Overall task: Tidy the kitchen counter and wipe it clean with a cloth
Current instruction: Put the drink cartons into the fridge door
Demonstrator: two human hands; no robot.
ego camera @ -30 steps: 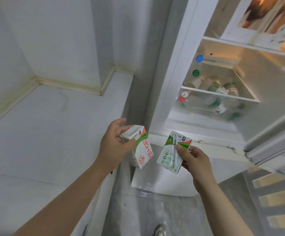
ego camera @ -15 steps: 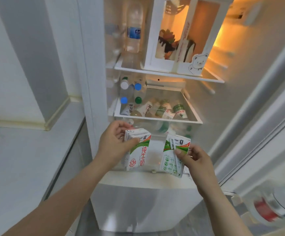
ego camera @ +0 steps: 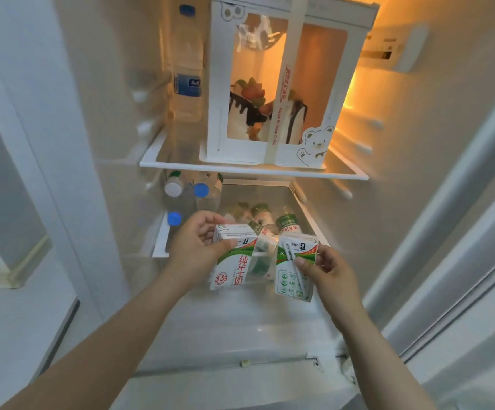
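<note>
In the head view, one milk carton [ego camera: 232, 269] is gripped by the left hand [ego camera: 194, 250], with fingers curled over its top and the thumb on its front. A second milk carton [ego camera: 292, 279] is pinched by the right hand [ego camera: 327, 272]. Both are held side by side, slightly apart, in front of the lower shelf [ego camera: 161, 238] of the open fridge [ego camera: 403, 173]. A cake box [ego camera: 314, 143] and a water bottle [ego camera: 187, 84] are seen on the upper shelf [ego camera: 240, 168].
</note>
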